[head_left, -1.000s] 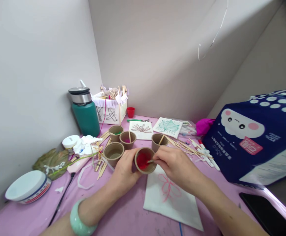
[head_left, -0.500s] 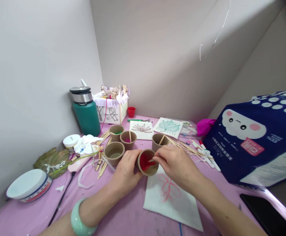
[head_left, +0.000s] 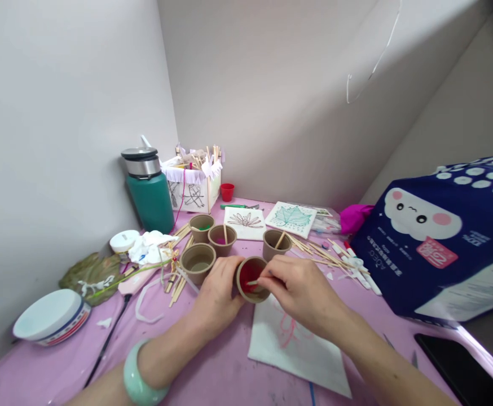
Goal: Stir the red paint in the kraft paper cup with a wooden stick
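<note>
My left hand (head_left: 220, 288) is wrapped round a small brown cup (head_left: 256, 298), tilted toward me, with red paint (head_left: 249, 273) inside. Between the fingertips of my right hand (head_left: 303, 285) is a thin wooden stick (head_left: 252, 282), its lower end in the red paint. Under my hands lies a white sheet (head_left: 289, 361) with a pink flower drawing, partly covered by my right hand and forearm. Left of the held cup stands a brown cup (head_left: 196, 273); behind it are cups with green (head_left: 201, 237) and magenta paint (head_left: 221, 248). Another cup (head_left: 275, 252) with a stick stands behind my right hand.
A green bottle (head_left: 150, 200) and a decorated box (head_left: 196, 194) stand at the back left. A white bowl (head_left: 45, 316) is at the left edge. Loose sticks (head_left: 314, 252), markers (head_left: 362, 276), a blue package (head_left: 399, 270) and a black phone (head_left: 462, 366) lie on the right.
My right hand has shifted slightly left and down, moving the stick's end within the red cup. My left hand keeps its hold on the cup.
</note>
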Motion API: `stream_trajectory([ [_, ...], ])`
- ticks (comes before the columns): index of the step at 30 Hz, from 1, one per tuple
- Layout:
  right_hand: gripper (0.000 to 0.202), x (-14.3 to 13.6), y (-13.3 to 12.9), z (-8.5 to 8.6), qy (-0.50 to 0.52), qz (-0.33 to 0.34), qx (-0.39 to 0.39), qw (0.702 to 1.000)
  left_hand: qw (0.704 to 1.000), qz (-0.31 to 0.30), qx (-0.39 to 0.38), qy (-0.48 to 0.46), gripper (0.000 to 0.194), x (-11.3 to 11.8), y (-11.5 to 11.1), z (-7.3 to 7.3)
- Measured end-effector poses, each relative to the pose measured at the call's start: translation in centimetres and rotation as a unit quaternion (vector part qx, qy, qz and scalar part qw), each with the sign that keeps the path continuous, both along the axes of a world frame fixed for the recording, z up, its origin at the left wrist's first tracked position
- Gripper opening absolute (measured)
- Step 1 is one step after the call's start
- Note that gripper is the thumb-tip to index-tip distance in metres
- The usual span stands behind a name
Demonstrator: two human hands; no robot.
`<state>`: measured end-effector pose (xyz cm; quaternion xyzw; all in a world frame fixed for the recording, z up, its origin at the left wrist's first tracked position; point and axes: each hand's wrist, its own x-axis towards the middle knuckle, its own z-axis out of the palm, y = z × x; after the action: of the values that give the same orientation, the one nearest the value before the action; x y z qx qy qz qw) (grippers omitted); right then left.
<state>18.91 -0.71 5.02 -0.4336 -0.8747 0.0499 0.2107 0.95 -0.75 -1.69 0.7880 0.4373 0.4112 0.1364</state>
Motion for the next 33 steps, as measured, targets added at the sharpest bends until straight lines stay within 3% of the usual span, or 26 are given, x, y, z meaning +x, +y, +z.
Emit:
stream_trajectory([
  [6,0.016,-0.1,0.1,-1.0,-0.091,-0.071,0.128,0.985,1.000,-0.002,-0.009,0.012,0.044,-0.1,0.1,-0.1],
  [12,0.014,-0.7,-0.4,-1.1,-0.016,-0.014,0.057,0.998,1.000,0.001,-0.006,0.020,0.043,-0.1,0.1,-0.3],
  [19,0.018,-0.5,-0.1,-1.7,-0.069,-0.050,0.187,0.979,1.000,-0.002,-0.006,0.016,0.046,-0.2,0.2,-0.3],
  [25,0.013,-0.8,-0.5,-1.3,-0.008,0.013,0.100,0.995,1.000,0.001,0.010,0.010,0.043,-0.2,0.2,-0.5],
  [30,0.019,-0.7,-0.2,-1.7,-0.056,-0.026,0.186,0.981,1.000,-0.005,0.013,0.018,0.044,-0.2,0.2,-0.3],
  [33,0.018,-0.7,-0.3,-1.6,-0.043,-0.009,0.158,0.987,1.000,-0.003,0.012,0.024,0.044,-0.2,0.2,-0.2],
])
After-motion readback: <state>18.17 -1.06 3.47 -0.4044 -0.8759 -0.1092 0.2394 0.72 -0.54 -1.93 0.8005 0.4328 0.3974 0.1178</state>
